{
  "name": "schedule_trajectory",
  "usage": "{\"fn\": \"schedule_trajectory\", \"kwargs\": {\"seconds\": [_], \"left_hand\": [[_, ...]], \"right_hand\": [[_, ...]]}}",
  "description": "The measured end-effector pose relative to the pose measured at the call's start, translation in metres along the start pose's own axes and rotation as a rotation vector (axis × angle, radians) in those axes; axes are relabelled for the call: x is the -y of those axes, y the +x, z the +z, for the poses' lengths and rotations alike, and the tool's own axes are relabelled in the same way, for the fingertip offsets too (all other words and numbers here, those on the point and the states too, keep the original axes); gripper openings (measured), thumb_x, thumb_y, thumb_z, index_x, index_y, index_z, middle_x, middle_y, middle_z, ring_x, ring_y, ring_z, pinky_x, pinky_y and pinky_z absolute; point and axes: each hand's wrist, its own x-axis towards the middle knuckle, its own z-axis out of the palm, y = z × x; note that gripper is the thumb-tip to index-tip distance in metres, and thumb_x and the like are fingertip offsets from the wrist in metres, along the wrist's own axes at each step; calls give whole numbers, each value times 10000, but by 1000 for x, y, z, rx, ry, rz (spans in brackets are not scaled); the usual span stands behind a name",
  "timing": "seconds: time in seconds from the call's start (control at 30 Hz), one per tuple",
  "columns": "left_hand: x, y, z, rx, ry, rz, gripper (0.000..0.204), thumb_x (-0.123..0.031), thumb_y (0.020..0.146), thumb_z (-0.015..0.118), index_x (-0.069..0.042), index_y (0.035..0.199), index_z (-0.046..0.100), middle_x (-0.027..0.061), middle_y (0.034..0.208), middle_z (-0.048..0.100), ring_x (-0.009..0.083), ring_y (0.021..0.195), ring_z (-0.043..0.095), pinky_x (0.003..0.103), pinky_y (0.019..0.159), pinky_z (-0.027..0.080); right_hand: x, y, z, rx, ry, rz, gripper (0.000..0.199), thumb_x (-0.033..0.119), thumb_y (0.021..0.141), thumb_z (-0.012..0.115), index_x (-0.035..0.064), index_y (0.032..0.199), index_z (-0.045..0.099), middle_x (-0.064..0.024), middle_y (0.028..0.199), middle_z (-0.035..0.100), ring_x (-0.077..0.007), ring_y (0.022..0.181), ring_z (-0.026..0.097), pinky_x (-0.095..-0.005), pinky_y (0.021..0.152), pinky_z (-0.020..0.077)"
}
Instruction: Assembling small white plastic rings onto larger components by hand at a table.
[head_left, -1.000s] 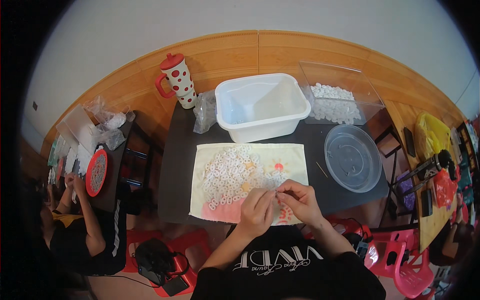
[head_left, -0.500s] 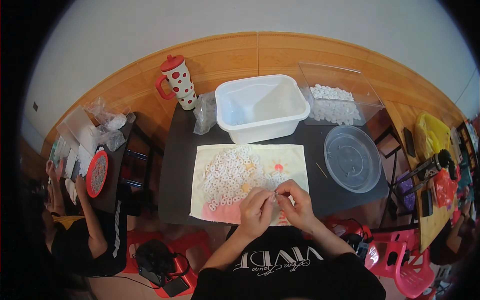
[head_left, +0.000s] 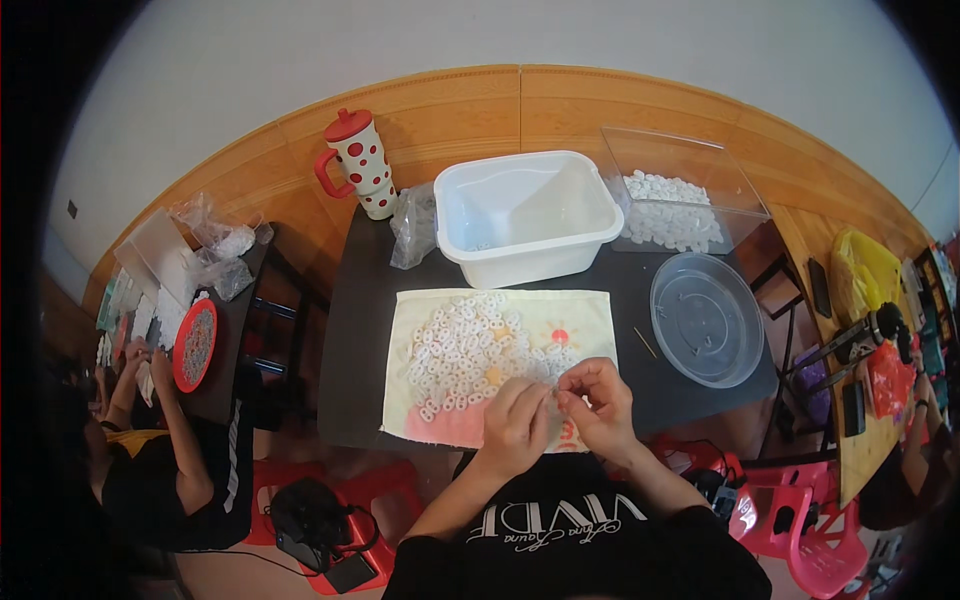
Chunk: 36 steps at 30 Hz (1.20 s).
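Note:
Close to my body, my left hand and my right hand meet fingertip to fingertip over the near edge of a cream towel. Both hands pinch, and whatever tiny piece sits between their fingertips is too small to name. Many small white pieces with two holes, shaped like a figure eight, lie in a loose heap left of and beyond my hands. A smaller cluster of little whitish pieces lies just past my fingertips.
Beyond the towel stands a white plastic tub, beside a spotted tumbler and a crumpled clear bag. Rightward are a clear box of white pieces, a round clear lid and a thin stick. Another person's arm works at left.
My right hand's fingers have lifted and spread a little, opening a small gap from the left hand. At the left table, the other person's hands have come together near the red tray.

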Motion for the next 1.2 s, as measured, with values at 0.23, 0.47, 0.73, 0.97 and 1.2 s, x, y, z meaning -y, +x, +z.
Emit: {"fn": "schedule_trajectory", "kwargs": {"seconds": [0.23, 0.47, 0.73, 0.97, 1.2], "left_hand": [[-1, 1, 2, -13, 207, 271, 313, 143, 682, 650, 88, 990, 636, 174, 867, 595, 317, 695, 599, 363, 567, 480], [2, 1, 0, 26, 197, 317, 301, 88, 712, 654, 103, 1011, 626, 180, 888, 587, 327, 721, 597, 382, 596, 489], [1, 5, -4, 47, -91, -52, 153, 92, 804, 641, 41, 948, 641, 142, 812, 576, 271, 621, 581, 351, 537, 450], [3, 5, -6, 78, -186, -115, 107, 76, 818, 650, 46, 921, 646, 130, 793, 581, 225, 600, 570, 317, 526, 434], [0, 5, -5, 134, -252, -121, 134, 79, 819, 650, 36, 945, 659, 126, 806, 598, 219, 608, 584, 299, 529, 443]], "right_hand": [[4, 10, -15, 72, 829, 513, 272, -94, 869, 627, 35, 1083, 521, -66, 866, 640, -110, 747, 576, -239, 666, 446], [-2, 7, -17, 104, 659, 420, 229, -84, 885, 617, 24, 1081, 569, -61, 894, 647, -120, 762, 596, -257, 676, 477], [18, 24, -18, 122, -307, -353, 305, -104, 735, 704, -15, 1023, 657, -138, 999, 672, -262, 834, 649, -322, 714, 524], [11, 23, -21, 152, -436, -555, 313, -115, 686, 700, -16, 981, 668, -152, 927, 661, -300, 743, 636, -354, 615, 505], [6, 15, -13, 85, -348, -507, 245, -136, 775, 629, -16, 986, 598, -134, 887, 630, -240, 721, 614, -308, 632, 488]]}}
